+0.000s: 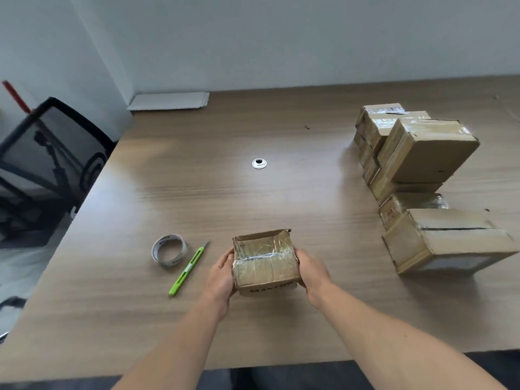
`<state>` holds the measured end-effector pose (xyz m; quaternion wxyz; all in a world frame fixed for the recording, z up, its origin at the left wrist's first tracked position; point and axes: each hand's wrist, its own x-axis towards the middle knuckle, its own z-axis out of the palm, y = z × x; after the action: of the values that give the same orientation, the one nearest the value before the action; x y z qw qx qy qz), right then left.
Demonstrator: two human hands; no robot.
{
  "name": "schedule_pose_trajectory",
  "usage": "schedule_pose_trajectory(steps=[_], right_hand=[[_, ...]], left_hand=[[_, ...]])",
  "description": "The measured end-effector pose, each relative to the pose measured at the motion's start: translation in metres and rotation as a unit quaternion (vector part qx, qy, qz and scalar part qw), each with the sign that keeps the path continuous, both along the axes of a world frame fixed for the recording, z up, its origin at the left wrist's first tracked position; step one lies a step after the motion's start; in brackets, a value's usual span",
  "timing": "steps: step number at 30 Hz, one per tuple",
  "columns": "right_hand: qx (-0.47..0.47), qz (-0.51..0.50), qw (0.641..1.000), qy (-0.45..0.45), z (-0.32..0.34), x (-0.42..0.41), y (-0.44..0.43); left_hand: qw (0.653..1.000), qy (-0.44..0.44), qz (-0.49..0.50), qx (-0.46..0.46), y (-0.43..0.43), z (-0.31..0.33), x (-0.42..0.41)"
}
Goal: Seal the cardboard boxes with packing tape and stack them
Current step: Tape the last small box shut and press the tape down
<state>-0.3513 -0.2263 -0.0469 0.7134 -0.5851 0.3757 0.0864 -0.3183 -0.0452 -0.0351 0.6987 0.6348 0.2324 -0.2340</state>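
head view: clasping the small box [266, 263] from both sides. left grip [222, 273] wrapping round its left wall and pressing a thumb on the top edge, right grip [312, 270] wrapping round its right wall likewise, both closing on cardboard and nothing else. sitting near the front edge of the table [197, 192], just right of the green cutter [189, 268] and the tape roll [168, 251], well apart from the stacked boxes [427, 153] at the right. not showing whether resting on the wood or hanging just above it.

judging the handling: probably weighing little, going by the easy two-sided hold. looking worn and soft, with a ragged, torn far flap standing up and wrinkled glossy tape crossing the top, so likely giving way under a hard squeeze. likely feeling slick on the taped top and rougher on the bare side walls. favouring a hold on opposite side walls, low down, or under the bottom corners, and keeping off the torn flap and the tape.

reading what can be read: showing a row of dark printed characters along the near face of the small box, too blurred for spelling out. carrying dark print on the white inside of the tape roll, also unreadable. bearing a pale label with dark marks on the farthest of the stacked boxes, too small for reading. offering no legible brand anywhere.
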Motion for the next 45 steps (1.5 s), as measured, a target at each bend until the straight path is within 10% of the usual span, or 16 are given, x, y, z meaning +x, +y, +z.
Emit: schedule_pose_trajectory(steps=[16, 45], right_hand=[[0.036, 0.045, 0.998, 0.022, 0.018, -0.103, -0.061], [0.000, 0.007, 0.996, -0.094, 0.066, -0.075, -0.136]], left_hand=[[0.998, 0.001, 0.060, 0.026, -0.059, 0.002, -0.119], [0.989, -0.143, 0.007, -0.028, -0.134, 0.054, -0.087]])
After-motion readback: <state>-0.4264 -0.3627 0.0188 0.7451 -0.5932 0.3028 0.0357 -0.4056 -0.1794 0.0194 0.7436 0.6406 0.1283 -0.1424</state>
